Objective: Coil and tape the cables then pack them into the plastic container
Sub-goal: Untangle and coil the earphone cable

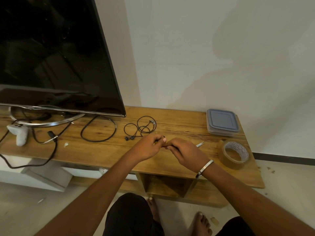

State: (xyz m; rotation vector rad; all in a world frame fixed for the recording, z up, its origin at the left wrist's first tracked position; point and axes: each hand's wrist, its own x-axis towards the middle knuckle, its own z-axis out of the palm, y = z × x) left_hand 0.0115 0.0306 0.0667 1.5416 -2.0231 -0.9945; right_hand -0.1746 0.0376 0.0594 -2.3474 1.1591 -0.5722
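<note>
Centre frame: left hand (148, 147) and right hand (185, 152) pinch something small and dark between them. Earphones (141, 127) and black cable (98, 129) lie untaped; container (221, 122), upper right, stays lidded beside tape (236, 155).

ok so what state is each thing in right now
container: lid on, nothing packed
tape roll: lying flat on the shelf, untouched
earphones: loose, not coiled or taped
black cable: one open loop, untaped
television: off
left hand: fingers curled, pinching something small
right hand: curled on the same small thing
</note>
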